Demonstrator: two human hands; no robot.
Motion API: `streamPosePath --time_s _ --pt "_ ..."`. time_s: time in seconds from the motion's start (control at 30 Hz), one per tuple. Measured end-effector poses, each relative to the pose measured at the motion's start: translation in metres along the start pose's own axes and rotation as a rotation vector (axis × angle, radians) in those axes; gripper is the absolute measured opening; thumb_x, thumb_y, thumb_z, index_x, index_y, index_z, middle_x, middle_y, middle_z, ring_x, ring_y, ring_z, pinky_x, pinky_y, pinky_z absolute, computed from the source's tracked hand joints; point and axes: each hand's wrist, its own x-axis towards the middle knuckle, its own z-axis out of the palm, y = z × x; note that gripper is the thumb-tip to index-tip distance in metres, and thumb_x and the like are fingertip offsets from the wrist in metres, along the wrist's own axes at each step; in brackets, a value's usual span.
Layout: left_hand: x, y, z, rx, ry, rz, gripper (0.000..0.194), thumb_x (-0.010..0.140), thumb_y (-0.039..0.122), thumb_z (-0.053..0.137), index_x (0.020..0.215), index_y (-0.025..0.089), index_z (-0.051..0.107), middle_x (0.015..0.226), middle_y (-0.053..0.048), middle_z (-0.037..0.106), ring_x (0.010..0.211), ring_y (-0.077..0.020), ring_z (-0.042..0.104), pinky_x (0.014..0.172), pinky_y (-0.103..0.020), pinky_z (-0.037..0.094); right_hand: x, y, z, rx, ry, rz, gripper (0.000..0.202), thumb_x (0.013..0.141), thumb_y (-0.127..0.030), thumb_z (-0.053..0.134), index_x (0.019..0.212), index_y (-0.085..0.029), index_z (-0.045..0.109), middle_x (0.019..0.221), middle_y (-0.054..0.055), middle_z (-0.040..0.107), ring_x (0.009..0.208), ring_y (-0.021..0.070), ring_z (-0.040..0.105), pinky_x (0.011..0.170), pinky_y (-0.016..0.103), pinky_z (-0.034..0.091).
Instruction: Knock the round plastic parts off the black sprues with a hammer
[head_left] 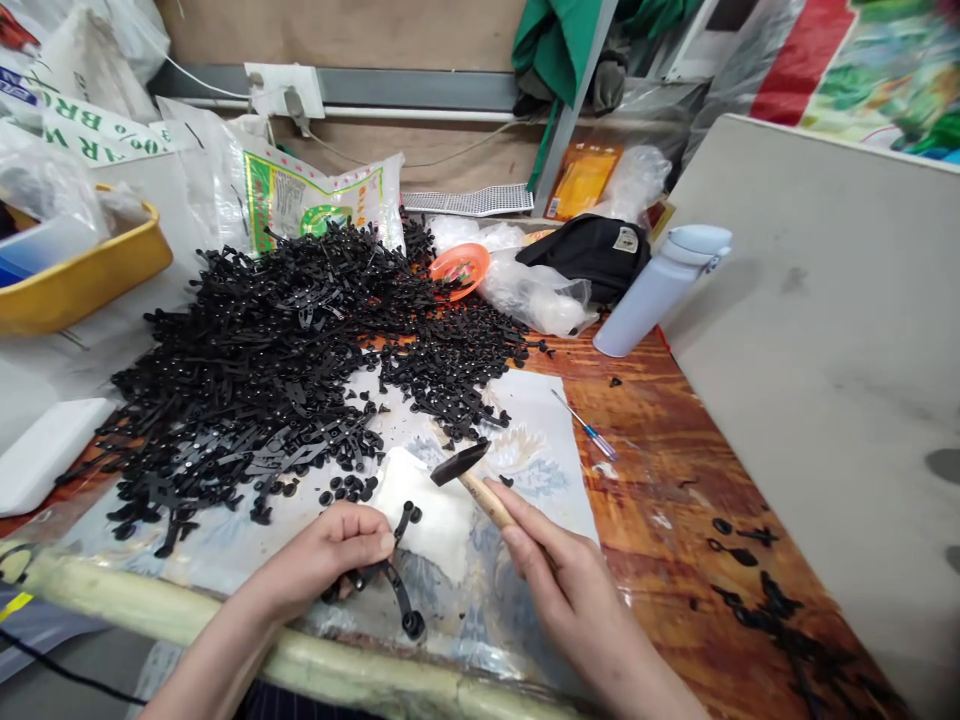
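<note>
My left hand (351, 545) is closed on a black plastic part (401, 590) with curved arms and round ends, near the front edge of the table. Wrapped round the wooden handle of a hammer (461, 465) is my right hand (551, 560); the black head points up and to the left. Beneath the hammer head lies a white pad (435, 520) on the patterned sheet. Several small black round caps (349, 488) sit just beyond my left hand. Behind them rises a large heap of similar black parts (285, 330).
A screwdriver (592, 430) and a pale blue bottle (660, 290) are on the wooden table to the right. Loose black parts (780, 610) lie at the front right. An orange dish (480, 258) and a black bag (592, 250) stand behind. A yellow bin (90, 280) is at left.
</note>
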Motion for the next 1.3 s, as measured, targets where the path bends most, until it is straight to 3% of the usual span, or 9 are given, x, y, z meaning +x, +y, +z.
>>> streamPosePath --time_s 0.5,0.67,0.87,1.03,1.17,1.3 --pt "0.004 0.001 0.003 0.055 -0.012 -0.028 0.041 0.072 0.053 0.061 0.056 0.018 0.046 0.051 0.008 0.034 0.042 -0.006 0.025 0.037 -0.018 0.021 -0.006 0.0 0.002 -0.045 -0.014 -0.088 0.042 0.095 -0.026 0.038 0.136 -0.025 0.049 0.123 0.005 0.065 0.107 0.0212 0.064 0.093 0.039 0.052" --pt "0.004 0.002 0.002 0.059 -0.02 -0.042 0.041 0.074 0.053 0.061 0.057 0.018 0.048 0.051 0.007 0.037 0.041 -0.0059 0.026 0.036 -0.019 0.02 -0.007 -0.01 -0.006 -0.137 -0.046 -0.153 0.044 0.094 -0.021 0.037 0.137 -0.028 0.047 0.115 0.006 0.068 0.096 0.0218 0.068 0.084 0.04 0.056" --pt "0.005 0.001 0.001 0.05 -0.033 -0.044 0.038 0.075 0.049 0.061 0.057 0.018 0.047 0.047 0.009 0.034 0.039 -0.0058 0.025 0.036 -0.019 0.021 -0.007 -0.014 -0.006 -0.096 0.05 -0.295 0.051 0.094 -0.018 0.037 0.143 -0.029 0.037 0.107 0.007 0.07 0.083 0.0181 0.069 0.074 0.032 0.057" --pt "0.007 0.003 0.002 0.038 -0.039 -0.068 0.037 0.075 0.046 0.061 0.056 0.019 0.046 0.049 0.009 0.034 0.039 -0.0054 0.024 0.035 -0.019 0.019 -0.004 -0.014 0.003 -0.303 -0.101 -0.213 0.048 0.093 -0.02 0.036 0.138 -0.028 0.046 0.088 0.007 0.073 0.068 0.0211 0.07 0.064 0.035 0.058" --pt "0.008 0.004 0.001 0.025 -0.041 -0.095 0.036 0.073 0.044 0.063 0.054 0.018 0.048 0.048 0.007 0.039 0.037 -0.0051 0.026 0.034 -0.019 0.019 -0.004 -0.017 -0.002 -0.18 -0.021 -0.242 0.048 0.095 -0.021 0.034 0.142 -0.028 0.04 0.104 0.008 0.071 0.079 0.0195 0.07 0.071 0.033 0.057" --pt "0.009 0.005 0.001 0.005 -0.047 -0.122 0.035 0.07 0.044 0.065 0.054 0.016 0.052 0.047 0.006 0.043 0.036 -0.0048 0.027 0.034 -0.019 0.019 -0.005 -0.011 0.001 -0.268 -0.065 -0.228 0.05 0.093 -0.018 0.032 0.142 -0.026 0.041 0.094 0.008 0.072 0.069 0.02 0.071 0.062 0.032 0.058"
